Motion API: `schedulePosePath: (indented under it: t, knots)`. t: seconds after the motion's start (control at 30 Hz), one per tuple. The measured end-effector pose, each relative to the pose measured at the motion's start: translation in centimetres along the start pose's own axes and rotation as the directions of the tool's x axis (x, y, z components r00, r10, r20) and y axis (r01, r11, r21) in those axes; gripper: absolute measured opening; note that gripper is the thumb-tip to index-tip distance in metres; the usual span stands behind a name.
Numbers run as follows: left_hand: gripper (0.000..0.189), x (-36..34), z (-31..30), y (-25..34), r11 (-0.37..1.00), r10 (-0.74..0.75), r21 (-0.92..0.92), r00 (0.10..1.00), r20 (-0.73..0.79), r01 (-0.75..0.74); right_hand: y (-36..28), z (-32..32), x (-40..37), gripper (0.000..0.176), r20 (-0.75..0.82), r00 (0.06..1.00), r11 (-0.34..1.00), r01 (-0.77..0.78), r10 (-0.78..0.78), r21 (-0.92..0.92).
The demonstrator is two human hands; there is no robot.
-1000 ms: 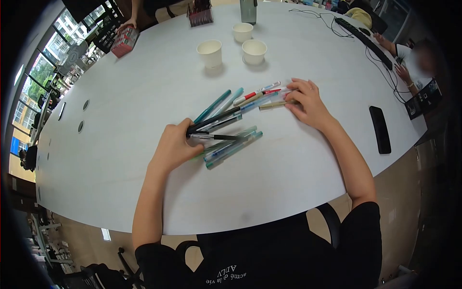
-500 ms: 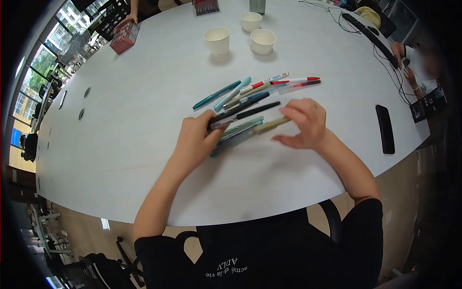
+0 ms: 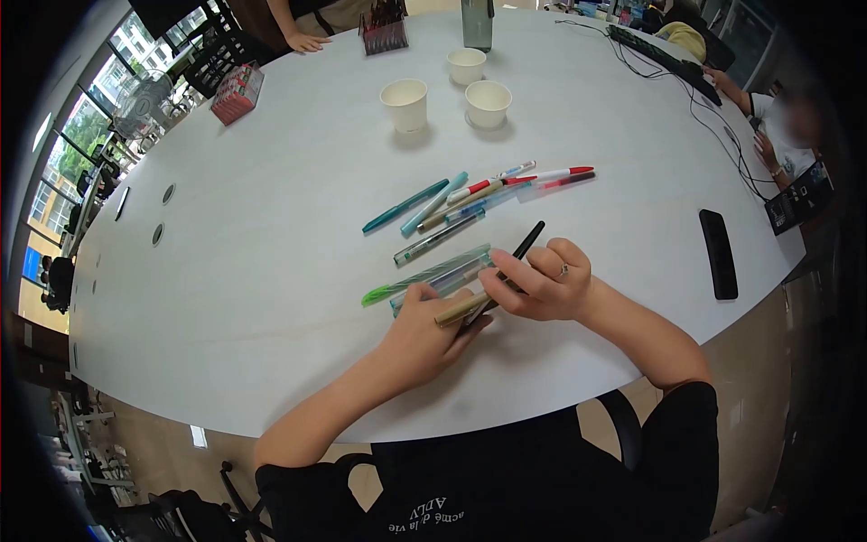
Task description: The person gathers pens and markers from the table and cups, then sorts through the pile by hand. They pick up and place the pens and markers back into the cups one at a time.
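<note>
My left hand [image 3: 428, 332] is closed around a black pen [image 3: 529, 238], whose dark end points up and to the right. A gold pen [image 3: 456, 312] crosses the black one between my hands. My right hand [image 3: 549, 282], with a ring on one finger, pinches the gold pen's far end, though its fingers partly hide it. Just beyond my left hand lie a green striped pen [image 3: 424, 275] and a clear pen [image 3: 452, 276]. Farther off, a clear green-tinted pen [image 3: 440, 238] lies beside a loose pile with a teal pen [image 3: 405, 206] and a red-and-white pen [image 3: 560, 174].
Three paper cups [image 3: 404, 105] stand beyond the pens, with a grey bottle [image 3: 477, 25] behind. A black phone [image 3: 718, 255] lies at right. Red boxes [image 3: 237, 93] sit at the far side. Another person's hand [image 3: 308, 42] rests at the far edge; someone sits at right near a keyboard [image 3: 664, 61].
My left hand has moved toward me with the black pen. My right hand has closed, and the gold pen has come off the table. The far person's hand has left the red box.
</note>
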State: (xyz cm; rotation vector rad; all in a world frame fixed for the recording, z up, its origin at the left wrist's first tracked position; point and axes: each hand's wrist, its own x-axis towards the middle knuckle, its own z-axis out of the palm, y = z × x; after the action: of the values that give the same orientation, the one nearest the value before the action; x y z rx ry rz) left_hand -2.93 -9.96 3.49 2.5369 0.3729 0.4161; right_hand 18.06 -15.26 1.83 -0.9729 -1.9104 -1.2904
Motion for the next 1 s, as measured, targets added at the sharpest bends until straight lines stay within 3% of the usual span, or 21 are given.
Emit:
schedulePosePath:
  t: [0.07, 0.1, 0.2, 0.23, 0.33, 0.47, 0.57, 0.63, 0.77, 0.9, 1.0]
  knots:
    - [0.02, 0.1, 0.0, 0.4, 1.0, 0.015, 0.027, 1.0, 0.023, -0.016, 0.3, -0.5, -0.4, 0.013, 0.118, 0.993, 0.995, -0.038, 0.028, 0.088]
    - [0.024, 0.1, -0.1, -0.1, 0.999, 0.032, 0.035, 0.996, 0.083, -0.035, 0.3, -0.7, -0.1, 0.019, 0.164, 0.98, 0.983, -0.134, 0.113, 0.124]
    - [0.027, 0.7, -1.5, -0.6, 0.977, 0.173, -0.134, 0.984, 0.039, -0.166, 1.6, -0.7, -0.8, 0.027, 0.297, 0.928, 0.944, -0.284, 0.227, 0.166]
    - [0.029, 1.3, -2.6, -0.9, 0.983, 0.16, -0.106, 0.985, 0.064, -0.153, 1.9, -0.3, -0.8, 0.029, 0.266, 0.916, 0.9, -0.363, 0.299, 0.241]
    - [0.024, 3.5, -3.0, -4.4, 0.976, 0.168, 0.182, 0.948, -0.272, -0.12, 3.3, 1.1, -2.0, 0.024, 0.237, 0.872, 0.804, -0.488, 0.429, 0.34]
    - [0.014, 5.6, -2.1, -7.5, 0.88, 0.049, 0.467, 0.962, -0.27, 0.086, 3.7, 1.7, -3.6, 0.021, 0.377, 0.692, 0.536, -0.719, 0.616, 0.443]
    - [0.01, 6.1, -2.0, -7.3, 0.838, -0.02, 0.528, 0.975, -0.22, 0.136, 3.8, 1.1, -4.0, 0.027, 0.48, 0.696, 0.58, -0.714, 0.534, 0.391]
    - [0.01, 6.3, -2.5, -7.1, 0.808, -0.065, 0.563, 0.976, -0.206, 0.172, 3.3, 1.1, -3.8, 0.032, 0.462, 0.753, 0.65, -0.648, 0.468, 0.398]
    - [0.011, 6.4, -1.9, -7.5, 0.787, 0.006, 0.598, 0.967, -0.255, 0.153, 2.4, 1.7, -3.4, 0.041, 0.375, 0.879, 0.822, -0.433, 0.294, 0.37]
    - [0.01, 6.3, -2.0, -5.4, 0.86, 0.06, 0.501, 0.954, -0.294, 0.1, 1.5, 2.6, -2.1, 0.039, 0.28, 0.915, 0.904, -0.358, 0.29, 0.233]
    - [0.01, 6.0, -1.2, -2.9, 0.981, 0.045, 0.196, 0.956, -0.291, 0.013, 2.2, 3.0, -1.3, 0.032, 0.259, 0.933, 0.947, -0.292, 0.251, 0.134]
